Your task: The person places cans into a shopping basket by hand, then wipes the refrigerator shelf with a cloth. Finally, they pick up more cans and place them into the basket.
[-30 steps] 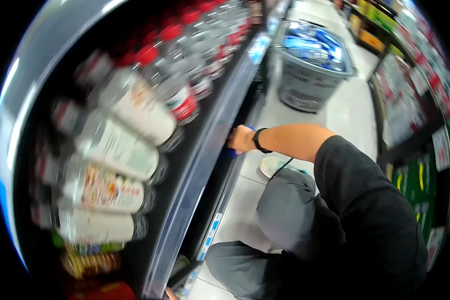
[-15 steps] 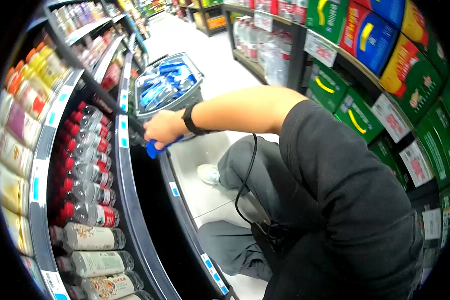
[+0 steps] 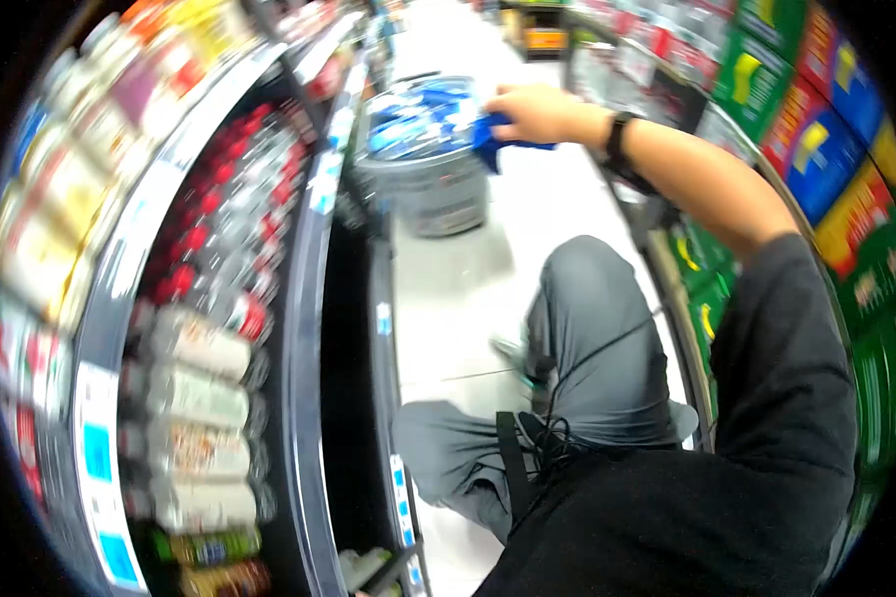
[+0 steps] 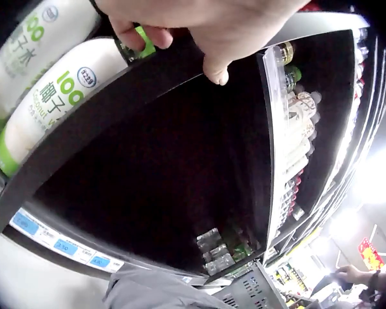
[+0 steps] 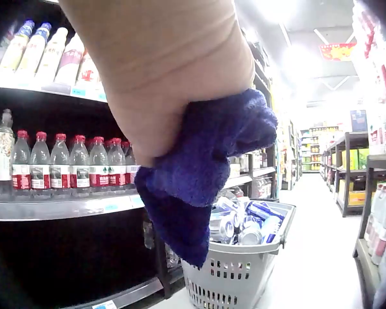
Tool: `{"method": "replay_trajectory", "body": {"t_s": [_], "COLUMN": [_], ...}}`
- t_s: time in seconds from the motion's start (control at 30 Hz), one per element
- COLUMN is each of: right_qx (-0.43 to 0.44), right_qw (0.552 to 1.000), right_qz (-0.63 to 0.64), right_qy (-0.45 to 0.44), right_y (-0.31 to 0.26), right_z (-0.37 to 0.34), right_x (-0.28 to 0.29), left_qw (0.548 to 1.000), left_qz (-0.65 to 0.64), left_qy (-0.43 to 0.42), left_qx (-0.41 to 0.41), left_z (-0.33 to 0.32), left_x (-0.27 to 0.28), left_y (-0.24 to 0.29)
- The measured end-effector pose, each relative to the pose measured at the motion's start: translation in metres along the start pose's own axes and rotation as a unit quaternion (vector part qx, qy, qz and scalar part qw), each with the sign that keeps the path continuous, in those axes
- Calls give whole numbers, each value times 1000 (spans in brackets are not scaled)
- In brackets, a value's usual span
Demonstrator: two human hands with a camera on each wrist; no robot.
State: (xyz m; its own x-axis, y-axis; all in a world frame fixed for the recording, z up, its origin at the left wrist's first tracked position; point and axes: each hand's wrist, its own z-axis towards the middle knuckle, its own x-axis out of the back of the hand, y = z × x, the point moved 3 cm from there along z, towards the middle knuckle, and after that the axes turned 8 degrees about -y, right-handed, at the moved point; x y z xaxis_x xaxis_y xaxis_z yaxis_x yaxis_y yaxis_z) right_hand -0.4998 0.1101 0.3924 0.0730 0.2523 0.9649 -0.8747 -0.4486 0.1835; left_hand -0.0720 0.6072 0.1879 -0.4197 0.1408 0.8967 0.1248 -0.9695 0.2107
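Note:
My right hand (image 3: 538, 112) holds a dark blue cloth (image 5: 206, 154), bunched in the fingers with its folds hanging below. In the head view it is raised just right of a grey basket (image 3: 423, 189) heaped with blue-and-silver cans (image 5: 248, 222). My left hand (image 4: 212, 26) grips a dark shelf divider (image 4: 116, 106), fingers on one side and thumb on the other. White coconut water bottles (image 4: 58, 96) with green bases stand beside that divider. Past the thumb lies a dark lower shelf bay, with several small clear-wrapped items (image 4: 213, 251) at its far end.
Red-capped clear bottles (image 5: 77, 167) line the shelf above the dark bay. Stacked green cartons (image 3: 757, 85) border the aisle on the right. The pale tiled floor (image 3: 448, 338) runs between, with my bent legs (image 3: 597, 338) over it.
My right hand has come out of the low shelf with the blue cloth and moved forward and right, past the basket's rim. The head view has swung around.

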Motion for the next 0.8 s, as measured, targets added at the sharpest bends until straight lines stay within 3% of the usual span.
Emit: {"method": "replay_trajectory", "body": {"t_s": [0.1, 0.13, 0.17, 0.2, 0.27, 0.4, 0.47, 0.53, 0.67, 0.8], "right_qx": [14, 39, 58, 75, 96, 293, 390, 462, 555, 603], "right_qw": [1000, 998, 996, 995, 993, 943, 897, 855, 793, 724], "right_qz": [3, 24, 30, 38, 58, 127, 136, 146, 192, 317], "right_qy": [21, 52, 53, 50, 35, 97, 157, 183, 160, 111], "right_y": [-10, -18, -32, -48, -77, -153, -198, -244, -321, -386], "right_z": [23, 29, 40, 44, 56, 77, 79, 75, 60, 20], "right_x": [-2, -4, -1, 4, 7, 20, 27, 34, 43, 57], "left_qw": [949, 926, 925, 924, 910, 890, 880, 881, 880, 829], "left_qz": [-240, -302, -342, -324, -363, -396, -407, -401, -398, -491], "left_qy": [-202, -224, -160, -175, -157, -172, -227, -221, -242, -264], "left_qx": [38, 10, -53, -100, -127, -144, -92, -115, -87, -49], "left_z": [29, 26, 21, 30, 31, 37, 40, 43, 40, 40], "left_x": [-55, -51, -36, -41, -43, -51, -53, -51, -44, -64], "left_y": [-42, -36, -29, -34, -34, -39, -43, -42, -38, -47]}}
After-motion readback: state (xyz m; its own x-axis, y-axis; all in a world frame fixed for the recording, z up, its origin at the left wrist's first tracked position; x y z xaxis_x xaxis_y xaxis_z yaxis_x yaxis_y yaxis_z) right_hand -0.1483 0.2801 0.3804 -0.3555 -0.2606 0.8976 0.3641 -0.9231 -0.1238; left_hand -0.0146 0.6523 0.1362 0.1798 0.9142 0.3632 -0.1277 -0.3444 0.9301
